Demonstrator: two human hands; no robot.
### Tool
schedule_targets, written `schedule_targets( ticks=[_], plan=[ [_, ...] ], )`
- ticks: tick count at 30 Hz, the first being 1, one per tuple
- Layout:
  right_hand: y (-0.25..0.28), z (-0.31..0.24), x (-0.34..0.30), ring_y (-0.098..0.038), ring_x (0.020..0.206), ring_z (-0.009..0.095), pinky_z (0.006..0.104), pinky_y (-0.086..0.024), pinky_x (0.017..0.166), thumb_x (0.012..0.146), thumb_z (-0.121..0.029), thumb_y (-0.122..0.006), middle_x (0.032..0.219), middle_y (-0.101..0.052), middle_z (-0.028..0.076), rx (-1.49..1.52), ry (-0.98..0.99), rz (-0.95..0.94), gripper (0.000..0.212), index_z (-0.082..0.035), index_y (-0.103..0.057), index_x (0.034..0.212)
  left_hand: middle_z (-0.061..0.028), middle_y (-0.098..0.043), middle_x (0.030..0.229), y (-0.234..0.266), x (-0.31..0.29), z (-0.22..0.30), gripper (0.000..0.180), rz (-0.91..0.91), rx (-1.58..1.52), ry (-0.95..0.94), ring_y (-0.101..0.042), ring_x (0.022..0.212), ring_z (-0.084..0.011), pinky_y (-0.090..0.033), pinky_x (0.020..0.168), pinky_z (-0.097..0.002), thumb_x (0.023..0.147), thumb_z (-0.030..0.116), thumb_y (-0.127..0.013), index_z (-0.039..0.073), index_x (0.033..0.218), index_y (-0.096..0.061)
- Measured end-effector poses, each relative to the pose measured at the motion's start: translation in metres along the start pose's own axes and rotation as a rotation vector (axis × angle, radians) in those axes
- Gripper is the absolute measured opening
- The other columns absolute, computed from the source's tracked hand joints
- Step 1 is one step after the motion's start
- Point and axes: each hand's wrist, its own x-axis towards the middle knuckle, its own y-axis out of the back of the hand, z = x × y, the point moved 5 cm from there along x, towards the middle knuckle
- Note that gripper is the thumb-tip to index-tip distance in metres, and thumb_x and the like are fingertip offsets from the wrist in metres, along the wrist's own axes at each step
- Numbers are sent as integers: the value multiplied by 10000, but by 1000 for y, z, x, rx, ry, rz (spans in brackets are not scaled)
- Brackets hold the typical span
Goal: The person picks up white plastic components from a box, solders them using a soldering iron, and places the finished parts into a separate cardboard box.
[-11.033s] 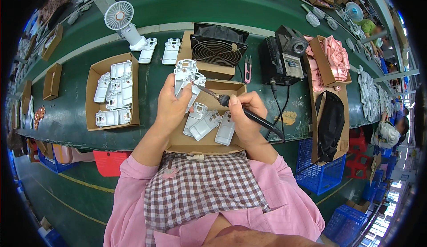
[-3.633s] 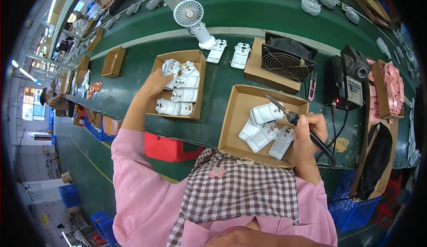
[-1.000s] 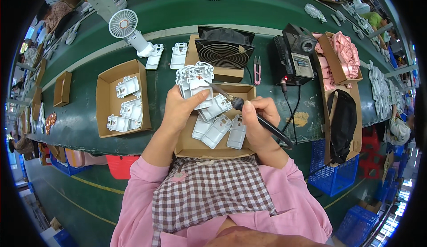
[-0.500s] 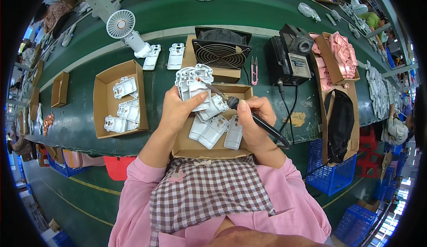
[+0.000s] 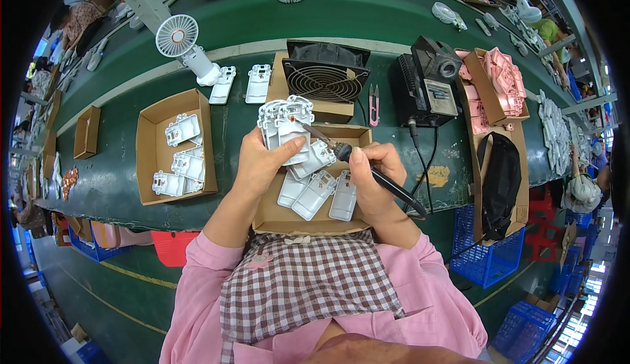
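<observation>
My left hand (image 5: 264, 159) is closed around several white plastic housings (image 5: 287, 116), fanned together, with the thumb pressed on the front one. In my right hand (image 5: 378, 179) is a soldering iron (image 5: 344, 152) with a black handle, gripped like a pen. Its thin metal tip reaches left and touches, or nearly touches, a small reddish spot near the top of the front housing. Beneath both hands a cardboard box (image 5: 262, 222) holds more white housings (image 5: 314, 195).
To the left, an open cardboard box (image 5: 140, 167) contains white housings; a white handheld fan (image 5: 178, 36) stands behind. A black fan unit (image 5: 327, 79), pink snips (image 5: 374, 107) and a black soldering station (image 5: 420, 85) sit ahead. Right are pink parts (image 5: 502, 82). A green conveyor (image 5: 249, 13) carries fans.
The fans on the conveyor have shifted slightly to the left. My hands, the housings and the soldering iron hold almost the same position.
</observation>
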Motion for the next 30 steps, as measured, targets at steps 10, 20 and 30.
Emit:
schedule_targets(
  ticks=[10, 20, 30],
  plan=[
    [2, 1, -2, -489, 584, 44, 197, -389, 516, 868, -53, -642, 699, -579, 40, 57, -8, 25, 127, -1, -528, 843, -98, -666, 934, 0, -1, -1, 309, -13, 47, 8, -636, 794, -130, -523, 714, -272, 758, 95, -752, -35, 1003, -616],
    [1, 2, -2, -497, 590, 49, 200, -395, 518, 864, -56, -648, 701, -585, 43, 53, -13, 4, 137, -5, -523, 842, -88, -671, 919, -2, -1, 1, 290, -34, 71, -15, -634, 788, -121, -520, 710, -264, 754, 87, -745, -28, 993, -627],
    [2, 5, -2, -510, 599, 51, 202, -403, 523, 864, -59, -650, 707, -593, 48, 35, -40, -7, 136, -7, -525, 849, -86, -671, 918, 0, 0, -2, 289, -33, 102, -10, -632, 788, -117, -518, 710, -260, 755, 92, -742, -26, 992, -628]
  ],
)
